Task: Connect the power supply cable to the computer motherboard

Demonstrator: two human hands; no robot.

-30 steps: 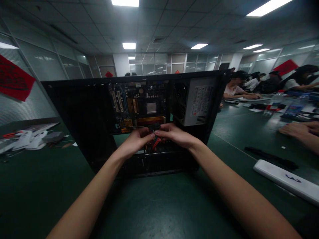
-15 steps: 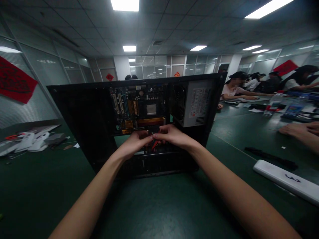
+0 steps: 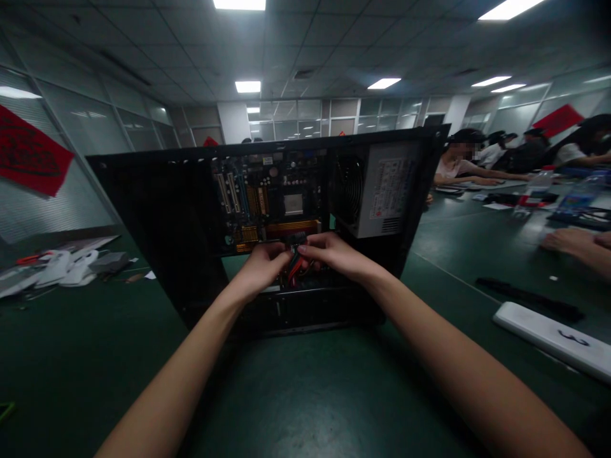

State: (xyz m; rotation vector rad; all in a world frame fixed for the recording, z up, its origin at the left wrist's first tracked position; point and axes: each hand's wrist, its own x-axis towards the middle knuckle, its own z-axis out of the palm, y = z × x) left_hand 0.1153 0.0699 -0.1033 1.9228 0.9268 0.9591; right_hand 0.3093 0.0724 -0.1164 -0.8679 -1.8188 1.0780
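A black computer case (image 3: 153,210) stands open-sided in front of me, showing a motherboard (image 3: 279,181) and, at its upper right, a grey power supply (image 3: 389,191). Low in the case, below the memory slots, both my hands are closed around a black power connector (image 3: 297,238). Red and dark wires (image 3: 294,270) hang from it. My left hand (image 3: 260,270) pinches it from the left, thumb toward the wires. From the other side, my right hand (image 3: 334,254) grips it with thumb and fingers. Some fingertips are hidden behind the connector.
On the right lie a white power strip (image 3: 558,340) marked 3 and a black cable (image 3: 529,299). Another person's hands (image 3: 573,245) rest near bottles (image 3: 537,189). Grey and white parts (image 3: 67,267) are piled at the left. People sit working farther back.
The connector and its wires show more clearly between my fingers, and my hands have risen slightly. The case's upper right corner sits higher and farther right in view.
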